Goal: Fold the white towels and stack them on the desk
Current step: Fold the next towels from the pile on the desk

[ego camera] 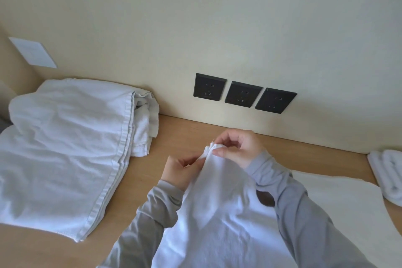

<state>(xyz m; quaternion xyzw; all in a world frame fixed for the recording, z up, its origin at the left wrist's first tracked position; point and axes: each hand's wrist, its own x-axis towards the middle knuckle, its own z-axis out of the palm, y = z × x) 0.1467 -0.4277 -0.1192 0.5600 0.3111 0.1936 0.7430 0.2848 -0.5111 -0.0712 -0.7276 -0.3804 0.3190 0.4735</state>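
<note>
A white towel (219, 209) hangs down from both my hands above the wooden desk (178, 135). My left hand (180, 168) pinches its bunched top corner from the left. My right hand (236, 148) pinches the same corner from the right, thumb and fingers curled on the cloth. A pile of large white towels (65, 143) lies loosely folded on the desk's left side. At the right edge sits a small stack of folded white towels (389, 174). Part of the held towel spreads flat on the desk toward the right (339, 198).
The desk meets a cream wall at the back, with three black power sockets (242, 94) just above the desk. A white wall plate (32, 52) is on the left wall. Bare wood shows between the left pile and my hands.
</note>
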